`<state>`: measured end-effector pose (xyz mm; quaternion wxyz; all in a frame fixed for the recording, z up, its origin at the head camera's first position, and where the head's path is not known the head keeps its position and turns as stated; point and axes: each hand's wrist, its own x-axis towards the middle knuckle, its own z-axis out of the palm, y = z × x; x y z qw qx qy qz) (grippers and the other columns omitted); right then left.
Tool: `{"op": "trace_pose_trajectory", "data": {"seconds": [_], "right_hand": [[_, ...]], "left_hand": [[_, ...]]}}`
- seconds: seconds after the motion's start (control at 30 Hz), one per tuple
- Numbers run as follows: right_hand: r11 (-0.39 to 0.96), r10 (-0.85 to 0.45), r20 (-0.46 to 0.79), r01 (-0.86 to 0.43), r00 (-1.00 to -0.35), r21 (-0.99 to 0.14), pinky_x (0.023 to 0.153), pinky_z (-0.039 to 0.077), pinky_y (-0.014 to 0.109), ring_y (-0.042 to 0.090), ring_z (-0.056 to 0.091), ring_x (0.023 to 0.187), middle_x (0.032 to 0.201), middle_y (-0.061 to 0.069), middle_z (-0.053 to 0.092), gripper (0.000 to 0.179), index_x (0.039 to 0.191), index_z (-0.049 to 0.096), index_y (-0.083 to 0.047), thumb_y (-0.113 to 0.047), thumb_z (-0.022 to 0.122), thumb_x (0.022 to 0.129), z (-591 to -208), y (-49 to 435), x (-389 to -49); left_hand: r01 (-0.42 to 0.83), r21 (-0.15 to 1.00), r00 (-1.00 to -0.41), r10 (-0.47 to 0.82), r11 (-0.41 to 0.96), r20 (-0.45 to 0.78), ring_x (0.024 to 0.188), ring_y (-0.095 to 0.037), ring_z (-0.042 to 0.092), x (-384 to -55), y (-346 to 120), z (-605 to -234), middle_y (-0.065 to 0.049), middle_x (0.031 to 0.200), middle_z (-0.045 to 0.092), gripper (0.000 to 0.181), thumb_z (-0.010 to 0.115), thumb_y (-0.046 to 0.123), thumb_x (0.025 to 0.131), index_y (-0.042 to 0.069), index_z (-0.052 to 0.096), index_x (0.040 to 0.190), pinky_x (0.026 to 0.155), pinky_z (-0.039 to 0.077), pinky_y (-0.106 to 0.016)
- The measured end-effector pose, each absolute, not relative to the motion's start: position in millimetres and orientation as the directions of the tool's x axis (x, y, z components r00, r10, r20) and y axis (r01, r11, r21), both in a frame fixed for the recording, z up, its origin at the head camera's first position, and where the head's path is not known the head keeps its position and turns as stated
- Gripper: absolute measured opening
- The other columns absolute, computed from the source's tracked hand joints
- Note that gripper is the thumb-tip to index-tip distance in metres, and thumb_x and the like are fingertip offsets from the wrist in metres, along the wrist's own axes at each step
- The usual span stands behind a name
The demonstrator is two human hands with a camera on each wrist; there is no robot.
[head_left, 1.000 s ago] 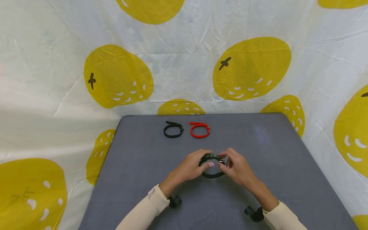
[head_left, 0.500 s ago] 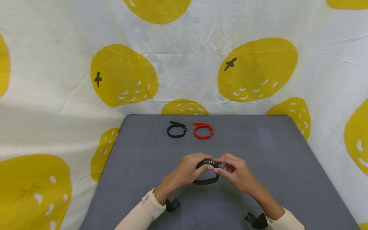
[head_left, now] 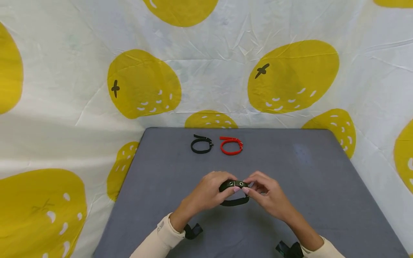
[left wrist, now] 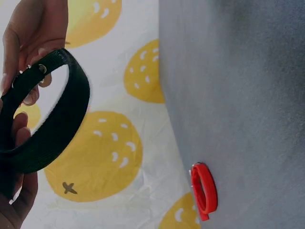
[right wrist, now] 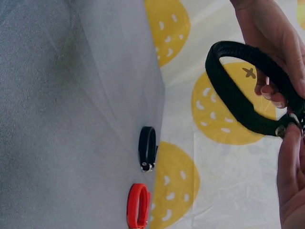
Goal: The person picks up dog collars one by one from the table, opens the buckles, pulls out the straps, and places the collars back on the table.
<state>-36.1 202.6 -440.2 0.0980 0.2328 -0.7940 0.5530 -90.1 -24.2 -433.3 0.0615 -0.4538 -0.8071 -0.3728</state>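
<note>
Both hands hold a dark green collar (head_left: 235, 202), looped into a ring above the table. My left hand (head_left: 209, 190) grips the ring's left side, its thumb at the front of the band just below two metal eyelets. My right hand (head_left: 267, 195) pinches the right end of the eyelet section between thumb and fingertips, which largely hide the metal fittings there. In the left wrist view the looped collar (left wrist: 62, 126) shows its wide band from the side. In the right wrist view the collar (right wrist: 229, 95) meets a metal stud and ring at the fingertips.
Toward the back of the grey table (head_left: 167, 179) lie a black buckled collar (head_left: 200, 152) and, to its right, a red buckled collar (head_left: 231, 153). Behind the table hangs a white cloth (head_left: 213, 86) printed with yellow fruit.
The right fingers have shifted from the buckle's side to pinch closer to the left thumb, covering the metal. The collar has turned and sits slightly lower; the head view has swung slightly left.
</note>
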Motion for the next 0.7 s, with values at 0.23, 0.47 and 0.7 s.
{"op": "trace_pose_trajectory", "data": {"seconds": [0.23, 0.47, 0.7], "right_hand": [[0.204, -0.271, 0.450, -0.507, -0.851, -0.838, 0.058, 0.050, 0.023, 0.012, 0.055, 0.070, 0.099, 0.007, 0.055, 0.026, 0.110, 0.059, -0.005, 0.012, 0.064, 0.091, -442.6, 201.1, -36.0], [0.111, -0.295, 0.425, -0.472, -0.856, -0.874, 0.052, 0.039, 0.028, 0.013, 0.042, 0.064, 0.097, 0.010, 0.047, 0.014, 0.109, 0.051, 0.002, 0.010, 0.054, 0.098, -451.9, 203.9, -37.4], [-0.007, -0.357, 0.244, -0.258, -0.902, -0.966, 0.042, 0.031, 0.032, 0.015, 0.035, 0.051, 0.069, 0.007, 0.047, 0.016, 0.114, 0.055, 0.003, 0.009, 0.049, 0.100, -451.7, 205.0, -33.8]], "left_hand": [[0.753, 0.580, -0.606, 0.671, 0.311, 0.427, 0.080, 0.001, 0.058, -89.3, -22.1, -436.1, 0.006, 0.102, 0.070, 0.021, 0.063, 0.033, 0.100, 0.016, 0.069, 0.111, 0.070, 0.045, -0.012], [0.737, 0.642, -0.582, 0.680, 0.210, 0.446, 0.071, 0.002, 0.051, -91.6, -19.2, -445.5, 0.004, 0.097, 0.068, 0.017, 0.061, 0.026, 0.102, 0.013, 0.067, 0.111, 0.063, 0.043, -0.009], [0.712, 0.667, -0.561, 0.748, 0.219, 0.355, 0.080, -0.001, 0.055, -93.5, -24.9, -441.8, 0.003, 0.100, 0.068, 0.019, 0.064, 0.024, 0.100, 0.012, 0.068, 0.114, 0.072, 0.045, -0.011]]}}
